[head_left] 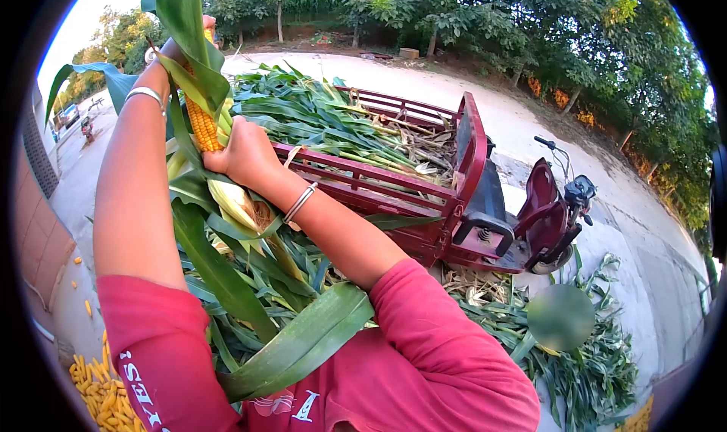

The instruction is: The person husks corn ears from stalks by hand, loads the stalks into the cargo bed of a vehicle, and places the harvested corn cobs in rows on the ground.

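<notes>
Raised at the upper left is a yellow ear of corn (202, 123), partly bared between green husk and long leaves. My right hand (241, 153) is closed around its lower end and the stalk there. Near the ear's top, my left hand (209, 24) is closed on it, mostly hidden behind a broad leaf (185, 15). Just below my right hand hangs a second ear in pale husk (233, 203), with brown silk showing. A long leaf (299, 345) curves across my red shirt.
A dark red cargo tricycle (447, 197) stands ahead, its bed loaded with green corn stalks (303, 118). More stalks lie on the ground at right (583, 364). Husked yellow ears (106, 394) are piled at lower left, beside a brick wall (38, 227). Trees line the road.
</notes>
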{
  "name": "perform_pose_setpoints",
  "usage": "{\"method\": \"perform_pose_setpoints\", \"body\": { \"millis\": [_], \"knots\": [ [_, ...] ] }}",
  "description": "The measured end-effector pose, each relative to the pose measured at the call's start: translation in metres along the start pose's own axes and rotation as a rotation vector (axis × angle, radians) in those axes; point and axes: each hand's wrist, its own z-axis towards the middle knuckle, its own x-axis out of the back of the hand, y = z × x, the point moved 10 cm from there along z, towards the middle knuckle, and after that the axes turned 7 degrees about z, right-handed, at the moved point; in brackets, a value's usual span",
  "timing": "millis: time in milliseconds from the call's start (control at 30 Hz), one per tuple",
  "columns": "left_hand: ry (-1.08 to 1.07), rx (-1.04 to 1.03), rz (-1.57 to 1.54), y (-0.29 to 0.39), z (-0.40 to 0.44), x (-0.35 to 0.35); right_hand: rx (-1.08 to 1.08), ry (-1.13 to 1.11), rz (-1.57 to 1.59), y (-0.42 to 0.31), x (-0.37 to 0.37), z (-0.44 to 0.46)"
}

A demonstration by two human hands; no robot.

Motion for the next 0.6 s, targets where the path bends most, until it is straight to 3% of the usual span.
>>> {"method": "perform_pose_setpoints", "body": {
  "millis": [133, 233, 333, 500, 533, 600],
  "knots": [
    [-0.012, -0.126, 0.101, 0.005, 0.002, -0.001, 0.001, 0.029, 0.006, 0.001, 0.000, -0.001],
    [-0.089, 0.007, 0.137, 0.003, -0.007, -0.006, 0.097, 0.009, 0.010, -0.013, -0.005, -0.009],
    [0.047, 0.038, 0.029, 0.002, -0.012, -0.008, 0.080, 0.001, 0.018, -0.006, -0.001, -0.004],
    [0.104, -0.177, -0.200, 0.011, -0.024, -0.002, 0.059, -0.042, -0.098, 0.004, 0.010, 0.004],
    [0.127, -0.446, -0.243, 0.022, -0.031, 0.005, 0.071, -0.052, -0.142, 0.005, 0.012, 0.006],
    [0.192, -0.451, -0.232, 0.016, -0.033, 0.011, 0.083, -0.072, -0.138, 0.005, 0.015, 0.007]
  ]
}}
